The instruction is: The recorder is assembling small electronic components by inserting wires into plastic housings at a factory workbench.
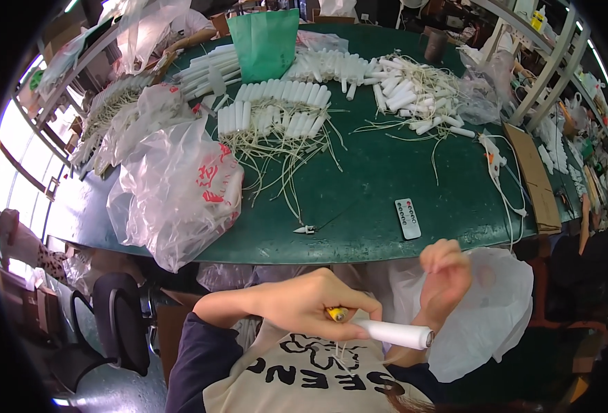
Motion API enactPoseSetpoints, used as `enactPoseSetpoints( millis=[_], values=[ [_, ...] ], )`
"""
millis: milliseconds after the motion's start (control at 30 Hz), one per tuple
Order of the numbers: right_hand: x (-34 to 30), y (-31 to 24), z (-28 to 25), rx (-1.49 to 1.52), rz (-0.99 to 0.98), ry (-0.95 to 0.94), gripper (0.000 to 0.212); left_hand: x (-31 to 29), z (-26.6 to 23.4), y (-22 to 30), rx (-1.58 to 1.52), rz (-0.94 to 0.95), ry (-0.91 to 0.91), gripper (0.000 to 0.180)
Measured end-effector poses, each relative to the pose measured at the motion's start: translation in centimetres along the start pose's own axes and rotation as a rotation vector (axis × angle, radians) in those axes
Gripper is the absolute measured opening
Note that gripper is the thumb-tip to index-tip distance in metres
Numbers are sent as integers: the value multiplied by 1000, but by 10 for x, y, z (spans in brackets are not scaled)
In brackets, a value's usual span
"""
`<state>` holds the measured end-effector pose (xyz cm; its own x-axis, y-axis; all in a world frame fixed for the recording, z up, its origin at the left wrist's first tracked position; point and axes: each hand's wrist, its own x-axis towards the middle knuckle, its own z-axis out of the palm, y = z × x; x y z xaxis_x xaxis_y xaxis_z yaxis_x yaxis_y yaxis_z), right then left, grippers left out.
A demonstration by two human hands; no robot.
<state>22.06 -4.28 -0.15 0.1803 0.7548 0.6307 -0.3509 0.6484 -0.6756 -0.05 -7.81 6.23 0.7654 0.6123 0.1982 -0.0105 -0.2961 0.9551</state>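
Observation:
My left hand (311, 303) is closed round a white tube (397, 334), shaped like a small candle, held level in front of my chest. The tube's dark round end points right. A small yellow thing (337, 314) with a pale tip pokes out of the same fist; I cannot make out its kind. Thin pale wires (342, 354) hang below this hand. Beyond the tube's end, my right hand (445, 275) is raised near the table's front edge, its fingers loosely bent, with nothing visible in them.
The green table (359, 186) bears rows of white tubes with wires (276, 113), a tangled pile of them (414, 93), a clear plastic bag (180, 193) and a green bag (266, 45). A white remote control (408, 219) and a small white-tipped bulb (305, 230) lie near its front edge.

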Motion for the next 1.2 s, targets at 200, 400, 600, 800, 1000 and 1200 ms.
enactPoseSetpoints(
  millis=[200,400,600,800,1000,1200],
  values=[
    [-14,-8,19,80,230,-575,48,-2,12,-37,-63,-104,121,25],
    [-28,2,21,-33,328,-200,32,-3,-15,-41,57,-99,370,43],
    [-28,3,26,-546,370,-555,28,5,-18,-31,248,-148,515,24],
    [-29,9,30,-560,271,-544,28,12,-22,-24,801,-17,406,28],
    [-36,21,29,-573,240,-524,28,19,-22,-22,1185,125,291,27],
    [-37,23,25,-496,283,-457,28,18,-33,-29,783,48,404,26]
  ],
)
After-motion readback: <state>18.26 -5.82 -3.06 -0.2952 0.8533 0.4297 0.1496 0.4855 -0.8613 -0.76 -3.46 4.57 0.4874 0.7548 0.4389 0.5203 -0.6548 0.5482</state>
